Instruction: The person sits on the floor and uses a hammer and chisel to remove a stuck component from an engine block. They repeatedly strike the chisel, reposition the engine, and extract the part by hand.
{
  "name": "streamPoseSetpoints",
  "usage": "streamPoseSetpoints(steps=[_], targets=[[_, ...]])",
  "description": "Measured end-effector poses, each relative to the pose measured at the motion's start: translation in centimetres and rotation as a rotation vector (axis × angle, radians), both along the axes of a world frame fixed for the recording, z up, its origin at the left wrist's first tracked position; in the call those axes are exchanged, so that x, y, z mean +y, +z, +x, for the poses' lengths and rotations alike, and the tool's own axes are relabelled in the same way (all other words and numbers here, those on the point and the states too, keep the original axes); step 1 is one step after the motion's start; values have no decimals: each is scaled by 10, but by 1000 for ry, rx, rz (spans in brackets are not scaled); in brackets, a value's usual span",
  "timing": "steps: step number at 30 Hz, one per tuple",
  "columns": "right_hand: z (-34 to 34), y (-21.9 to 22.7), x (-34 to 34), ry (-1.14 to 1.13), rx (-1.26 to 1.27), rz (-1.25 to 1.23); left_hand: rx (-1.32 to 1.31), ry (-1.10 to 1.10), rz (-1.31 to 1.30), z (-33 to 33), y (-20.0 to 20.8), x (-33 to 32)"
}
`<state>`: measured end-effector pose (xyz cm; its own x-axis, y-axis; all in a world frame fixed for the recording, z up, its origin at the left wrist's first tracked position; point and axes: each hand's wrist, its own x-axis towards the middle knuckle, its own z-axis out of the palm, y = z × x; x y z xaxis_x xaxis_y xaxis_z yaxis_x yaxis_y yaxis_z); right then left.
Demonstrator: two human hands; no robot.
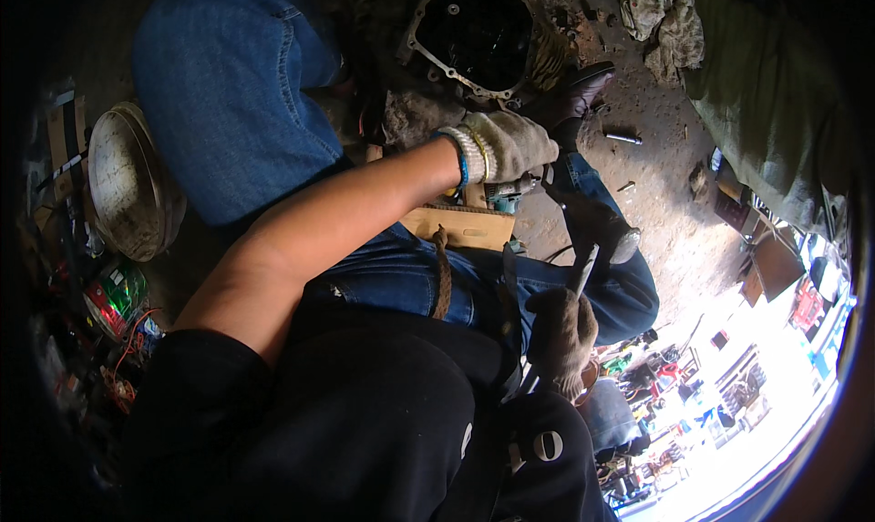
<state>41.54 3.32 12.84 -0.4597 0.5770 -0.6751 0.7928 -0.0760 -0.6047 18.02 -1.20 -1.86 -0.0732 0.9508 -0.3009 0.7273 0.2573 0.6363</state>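
Observation:
My left hand (512,146), in a pale knitted glove, is closed round a small dark metal piece whose end shows by the fingertips. Just beneath that hand lies a greenish metal part (507,190) beside a light wooden board (465,228). In its brown glove, my right hand (562,337) grips the light handle of a hammer (591,214). The hammer's dark head, with a worn grey end, hangs a little to the right of my left hand, over my jeans. Whether the head touches the metal piece I cannot tell.
A dark metal housing (447,64) with a bolt-hole flange stands at the far side. Small metal rod (623,138) and rags (663,20) lie on the dirty floor. A round pan (130,183) leans at left; several tools clutter the bright lower right.

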Motion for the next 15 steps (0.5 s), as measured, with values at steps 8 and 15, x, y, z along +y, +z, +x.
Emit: streamPoseSetpoints(steps=[8, 15], targets=[[-1, 6, 7, -31, 52, 29, 35, 87, 7, -7, -6, 5], [6, -1, 11, -160, 309, -10, -38, 106, -130, -7, -1, 4]])
